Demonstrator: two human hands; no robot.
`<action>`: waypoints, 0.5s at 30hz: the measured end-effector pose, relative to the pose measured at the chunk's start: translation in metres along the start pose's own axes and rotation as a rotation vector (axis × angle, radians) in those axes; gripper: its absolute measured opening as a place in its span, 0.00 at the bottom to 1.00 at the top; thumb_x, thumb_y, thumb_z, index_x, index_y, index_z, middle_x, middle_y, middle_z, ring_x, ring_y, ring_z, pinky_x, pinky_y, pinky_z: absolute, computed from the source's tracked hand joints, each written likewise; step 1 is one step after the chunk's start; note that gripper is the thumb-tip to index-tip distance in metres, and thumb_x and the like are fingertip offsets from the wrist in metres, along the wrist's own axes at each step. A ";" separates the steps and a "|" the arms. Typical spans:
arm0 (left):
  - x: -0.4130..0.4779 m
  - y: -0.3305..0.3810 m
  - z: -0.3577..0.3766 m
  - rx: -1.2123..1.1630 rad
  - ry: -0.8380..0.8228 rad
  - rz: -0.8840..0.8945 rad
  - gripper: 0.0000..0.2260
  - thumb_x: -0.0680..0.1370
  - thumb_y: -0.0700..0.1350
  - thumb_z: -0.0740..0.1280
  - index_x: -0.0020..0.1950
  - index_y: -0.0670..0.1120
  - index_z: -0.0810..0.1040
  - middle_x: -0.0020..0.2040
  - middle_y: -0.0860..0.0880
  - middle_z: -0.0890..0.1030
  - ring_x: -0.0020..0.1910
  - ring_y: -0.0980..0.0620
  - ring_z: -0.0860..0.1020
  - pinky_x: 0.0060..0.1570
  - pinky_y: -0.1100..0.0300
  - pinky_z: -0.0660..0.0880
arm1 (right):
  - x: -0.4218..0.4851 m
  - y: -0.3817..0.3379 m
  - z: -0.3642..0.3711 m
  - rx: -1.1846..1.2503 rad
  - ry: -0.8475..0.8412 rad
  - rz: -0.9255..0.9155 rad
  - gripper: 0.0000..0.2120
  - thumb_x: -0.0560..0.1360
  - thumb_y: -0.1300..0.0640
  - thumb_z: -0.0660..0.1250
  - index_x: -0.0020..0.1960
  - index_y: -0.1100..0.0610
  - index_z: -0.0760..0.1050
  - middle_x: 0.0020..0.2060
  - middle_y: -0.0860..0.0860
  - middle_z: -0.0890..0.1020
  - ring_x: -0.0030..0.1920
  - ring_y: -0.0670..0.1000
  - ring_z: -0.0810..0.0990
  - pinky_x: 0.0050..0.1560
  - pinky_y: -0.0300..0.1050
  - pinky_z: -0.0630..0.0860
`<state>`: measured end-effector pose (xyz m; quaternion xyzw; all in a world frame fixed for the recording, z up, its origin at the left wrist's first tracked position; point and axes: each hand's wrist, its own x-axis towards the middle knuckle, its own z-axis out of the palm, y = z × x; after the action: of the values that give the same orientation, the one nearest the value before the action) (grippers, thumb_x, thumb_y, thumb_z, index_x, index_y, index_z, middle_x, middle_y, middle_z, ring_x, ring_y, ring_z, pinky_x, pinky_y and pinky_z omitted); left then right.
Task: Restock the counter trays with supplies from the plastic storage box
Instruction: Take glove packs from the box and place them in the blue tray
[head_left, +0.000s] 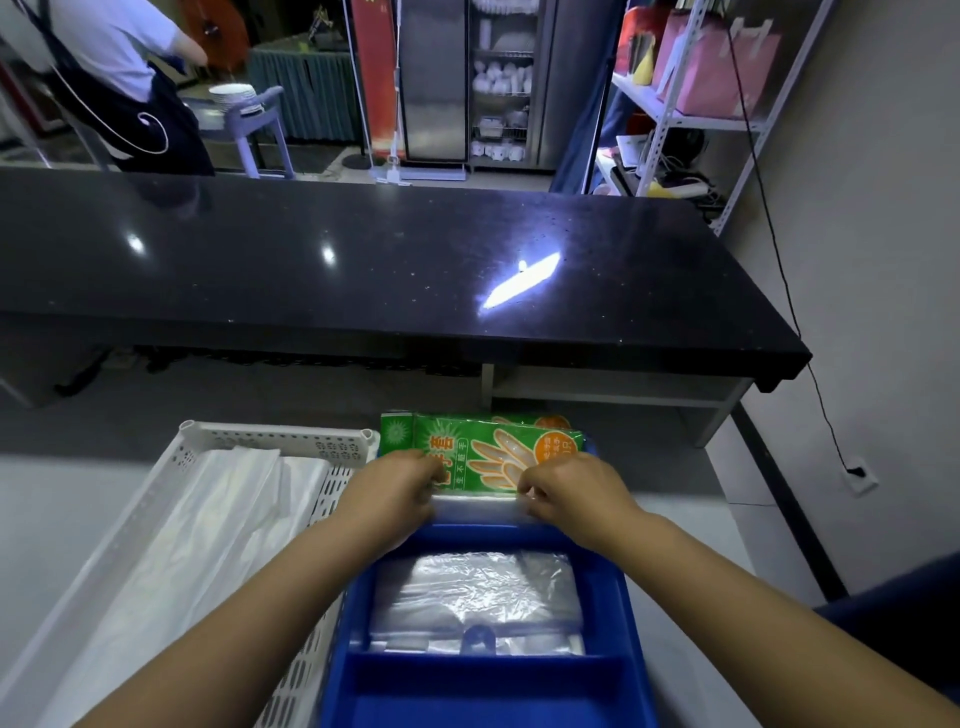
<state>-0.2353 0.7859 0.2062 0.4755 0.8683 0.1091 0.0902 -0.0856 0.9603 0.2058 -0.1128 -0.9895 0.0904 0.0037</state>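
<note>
Nearest the camera is one blue tray (467, 691), in the lower centre of the frame. Its near compartment is bare. The next compartment holds one stack of clear plastic film (475, 592). One white perforated tray (275, 434) touches its left side and holds a layer of white plastic bags (208, 519). Both trays stand on the grey counter (52, 493).

Two hands work at the far end of the blue tray. The left hand (389, 493) has its fingers curled in a closed grip on the lower left edge of the green glove packet (488, 457). The right hand (566, 493) pinches the packet's clear bottom strip at the right. The packet is above the blue tray's far rim.

Hazards:
1. Slippage. Both grips hold only the packet's edge, and the film is probably slick, so the packet may drop askew across the rim.
2. Tearing. Pulling the two grips apart could split the clear strip and spill the gloves.
3. Displacement. A second green packet (550, 422) lies just behind and could be pushed off the far side.

Green packets counted: two, though the hands may hide others. No storage box can be identified.

Beyond, one black counter (363, 260) spans the frame. One person in an apron (114, 78) stands at the upper left.
</note>
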 end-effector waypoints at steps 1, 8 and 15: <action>-0.004 -0.002 0.000 0.041 0.056 0.028 0.15 0.71 0.41 0.66 0.57 0.49 0.78 0.53 0.49 0.79 0.53 0.46 0.76 0.45 0.57 0.72 | -0.001 0.000 0.001 -0.001 0.003 -0.003 0.11 0.74 0.48 0.65 0.55 0.48 0.77 0.49 0.50 0.82 0.49 0.53 0.77 0.46 0.47 0.74; -0.007 -0.001 0.009 0.025 -0.010 0.013 0.06 0.73 0.38 0.60 0.46 0.46 0.76 0.47 0.46 0.80 0.44 0.45 0.77 0.40 0.56 0.71 | 0.000 0.002 0.003 -0.039 -0.025 -0.057 0.11 0.77 0.52 0.61 0.56 0.49 0.77 0.50 0.51 0.83 0.48 0.54 0.79 0.48 0.49 0.77; 0.000 0.000 0.006 0.078 -0.182 -0.027 0.06 0.75 0.38 0.58 0.42 0.46 0.73 0.48 0.43 0.80 0.47 0.44 0.76 0.40 0.58 0.65 | -0.001 0.007 0.003 -0.080 -0.110 -0.066 0.10 0.77 0.49 0.60 0.52 0.51 0.78 0.47 0.52 0.83 0.45 0.54 0.79 0.45 0.47 0.76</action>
<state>-0.2343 0.7866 0.2006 0.4748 0.8664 0.0303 0.1513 -0.0829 0.9661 0.2020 -0.0748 -0.9942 0.0565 -0.0524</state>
